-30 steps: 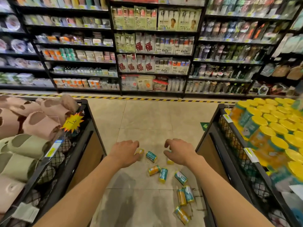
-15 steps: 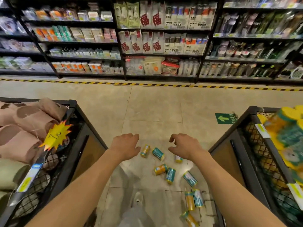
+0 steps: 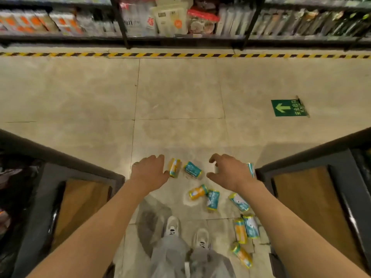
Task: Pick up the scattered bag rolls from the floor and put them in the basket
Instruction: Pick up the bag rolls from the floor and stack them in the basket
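Looking down, I see my two white shoes (image 3: 186, 231) and grey trousers (image 3: 190, 259) closest to me on the floor (image 3: 80, 93). Just to the right of them, bag rolls lie on the tiles. A yellow roll (image 3: 242, 254) is nearest. A little farther, a yellow and teal pair (image 3: 246, 228) lies side by side, touching. Next comes a teal roll (image 3: 239, 202), then another yellow one (image 3: 198, 192) touching a teal one (image 3: 212, 200) in the middle.

My arms reach out over the floor. My left hand (image 3: 149, 173) is spread, palm down, fingers loose, and it holds nothing. A yellow roll with teal ends (image 3: 174, 167) lies just beside its thumb, and I cannot tell if they touch. A teal roll (image 3: 192, 171) lies between my two hands. My right hand (image 3: 229, 172) has its fingers bent like a claw, with nothing in it. One more roll (image 3: 251, 169) peeks out from behind my right wrist.

On each side stands a dark bin with wood panels, the left bin (image 3: 66, 195) and the right bin (image 3: 313, 189). I cannot see what is inside them.

Farther away, a green arrow sign (image 3: 288, 107) is stuck on the floor. Past it runs a yellow and black stripe (image 3: 180, 55). Farthest away are dark shelves (image 3: 180, 19) full of blurry packs.
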`<state>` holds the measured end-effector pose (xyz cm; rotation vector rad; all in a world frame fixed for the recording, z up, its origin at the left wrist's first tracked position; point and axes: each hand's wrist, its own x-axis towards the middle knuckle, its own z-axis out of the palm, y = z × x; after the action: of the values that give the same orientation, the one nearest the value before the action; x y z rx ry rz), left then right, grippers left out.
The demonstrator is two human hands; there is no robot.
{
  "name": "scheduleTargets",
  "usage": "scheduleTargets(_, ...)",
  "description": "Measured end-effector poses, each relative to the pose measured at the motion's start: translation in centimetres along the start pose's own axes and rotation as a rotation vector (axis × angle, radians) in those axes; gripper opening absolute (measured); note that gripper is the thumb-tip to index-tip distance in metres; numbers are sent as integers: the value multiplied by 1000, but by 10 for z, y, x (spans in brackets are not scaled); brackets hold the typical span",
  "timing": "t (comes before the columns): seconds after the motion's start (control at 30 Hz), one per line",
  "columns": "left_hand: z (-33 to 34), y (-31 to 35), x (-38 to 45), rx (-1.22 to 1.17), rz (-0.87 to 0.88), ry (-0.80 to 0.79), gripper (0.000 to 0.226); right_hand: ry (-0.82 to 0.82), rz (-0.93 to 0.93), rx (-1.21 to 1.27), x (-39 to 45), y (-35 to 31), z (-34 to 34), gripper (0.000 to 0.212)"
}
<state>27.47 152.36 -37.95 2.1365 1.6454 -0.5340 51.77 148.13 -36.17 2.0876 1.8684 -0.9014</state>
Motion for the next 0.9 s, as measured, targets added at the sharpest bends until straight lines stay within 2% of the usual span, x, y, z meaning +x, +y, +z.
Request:
scheduleTargets(0.17,99,-1,113,-89,-49,-37,48,-19,25,14,119,39,91,56)
scheduleTargets(0.37,274,-8,245,-219,-169,-51,54,-4,16,48,263,90,244,66)
scheduleTargets(0.57,428,-23,358,-427,-299,-44,76,50,56,60,380,129,388,82)
scheduleTargets(0.73,496,-22,423,-516,-339,101,76,87,81,4,441,142,448,92)
scheduleTargets(0.9,525,-19,447,-507,-334,236,79,61,66,38,465,148,473,92)
